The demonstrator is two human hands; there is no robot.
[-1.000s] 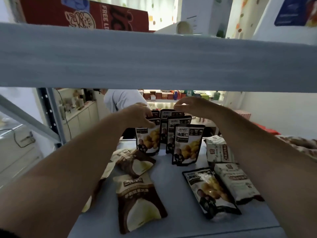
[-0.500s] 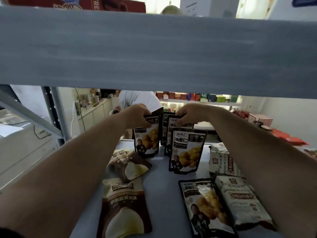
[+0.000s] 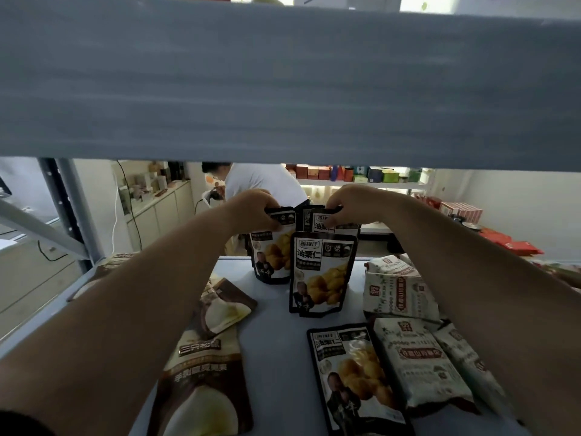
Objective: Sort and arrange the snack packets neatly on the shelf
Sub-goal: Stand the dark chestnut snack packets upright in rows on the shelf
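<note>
Packets (image 3: 275,256) in left hand (image 3: 251,209), right hand (image 3: 349,202)

Two bare forearms reach in from 7 and 4 o'clock toward 12 o'clock, wrists level. The left hand (image 3: 254,209) pinches the top edge of the left packet (image 3: 274,259). The right hand (image 3: 353,202), fingers curled down, pinches the right packet (image 3: 322,221) just beside it.

Black pouch (image 3: 322,272) — "油栗仁", seemingly.
</note>
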